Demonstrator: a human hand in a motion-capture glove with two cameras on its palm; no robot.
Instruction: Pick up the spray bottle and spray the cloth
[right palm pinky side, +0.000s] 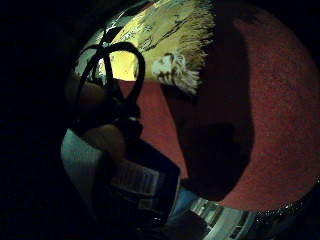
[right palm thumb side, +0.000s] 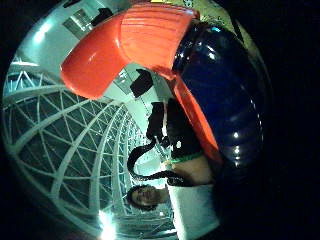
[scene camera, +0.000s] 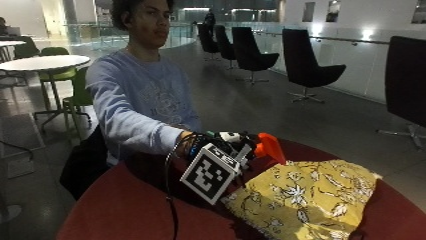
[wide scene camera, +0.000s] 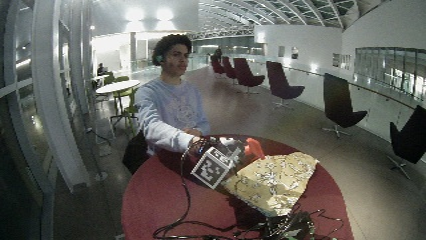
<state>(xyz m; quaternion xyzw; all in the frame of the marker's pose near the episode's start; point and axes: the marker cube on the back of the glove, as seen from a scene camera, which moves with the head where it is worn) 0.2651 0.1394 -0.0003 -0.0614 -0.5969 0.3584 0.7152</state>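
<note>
On the red round counter (scene camera: 120, 200), seen from the outside view, the gloved right hand (scene camera: 223, 150) holds the spray bottle (scene camera: 268, 147) just beside the near edge of the yellow patterned cloth (scene camera: 306, 197), its orange nozzle raised above the fabric. The wide outside view shows the same: the bottle sits near the counter's middle, the cloth spreads toward the far edge, and a tangle of cables (wide scene camera: 279, 227) lies at the front rim. From the thumb side palm view, the orange trigger head and dark blue body fill the picture, close against the palm (the fingers appear wrapped round the bottle's neck, though most of them are hidden). The little finger side palm view looks down on the cloth's fringed edge and the red surface. To spray well, I would judge the nozzle should tip down toward the cloth's centre before the trigger is squeezed. Around the counter stands a wide hall with dark swivel chairs (scene camera: 309, 65), a white table (scene camera: 43, 62) and a lattice roof.
</note>
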